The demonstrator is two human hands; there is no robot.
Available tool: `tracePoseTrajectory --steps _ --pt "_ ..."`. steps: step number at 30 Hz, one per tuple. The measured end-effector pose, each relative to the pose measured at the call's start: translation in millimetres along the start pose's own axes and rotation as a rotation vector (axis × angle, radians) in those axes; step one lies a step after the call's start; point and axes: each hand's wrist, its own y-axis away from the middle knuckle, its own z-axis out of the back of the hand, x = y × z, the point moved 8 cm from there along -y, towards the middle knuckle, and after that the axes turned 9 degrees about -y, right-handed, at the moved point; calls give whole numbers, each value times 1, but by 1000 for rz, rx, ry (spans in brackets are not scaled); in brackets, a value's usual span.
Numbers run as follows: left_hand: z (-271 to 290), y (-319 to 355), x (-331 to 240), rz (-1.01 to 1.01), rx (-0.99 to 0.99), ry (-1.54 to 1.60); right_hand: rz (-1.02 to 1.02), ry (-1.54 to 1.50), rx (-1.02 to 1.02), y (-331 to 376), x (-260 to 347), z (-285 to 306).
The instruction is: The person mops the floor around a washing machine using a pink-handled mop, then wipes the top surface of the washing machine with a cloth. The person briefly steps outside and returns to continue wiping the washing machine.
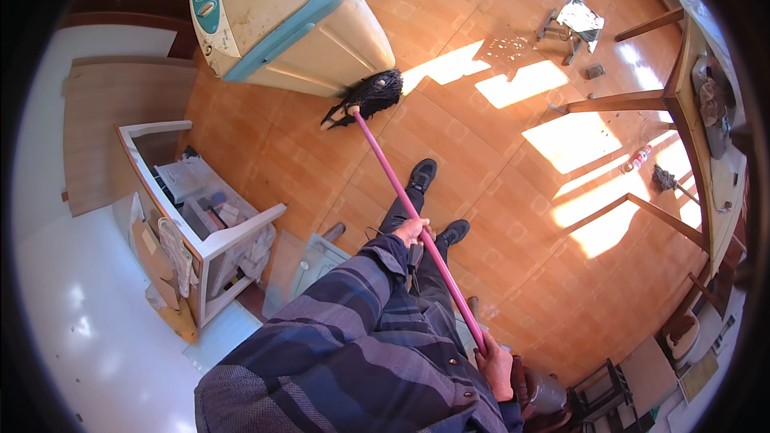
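A mop with a long pink handle (389, 167) slants across the view from upper left to lower right. Partway down the handle, my left hand (411, 231) is closed round it. Lower and closer to my body, my right hand (495, 366) grips the handle near its end. The dark, stringy mop head (373, 95) lies on the tiled floor against the lower corner of a cream and teal washing machine (313, 40). Both my shoes (422, 175) stand on the floor just short of the mop head.
To the left is an open white cabinet frame (204, 244) filled with boxes and bags. A small folding stool (573, 26) stands at the upper right. On the right are a wooden table (682, 104), a plastic bottle (640, 157) and another mop (664, 179). Sunlit patches cross the orange floor (473, 152).
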Motion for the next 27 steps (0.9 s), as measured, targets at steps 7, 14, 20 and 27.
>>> tracePoseTrajectory --steps 7,14,20,27 --pt "-37 14 1 41 160 252 267 253 -171 -2 10 70" --pt "-71 22 -82 -62 314 576 368 561 -192 -50 111 179" --pt "-30 26 -193 -251 355 790 484 584 -83 -142 237 225" --pt "-4 22 -275 -276 323 806 324 495 111 -224 314 270"
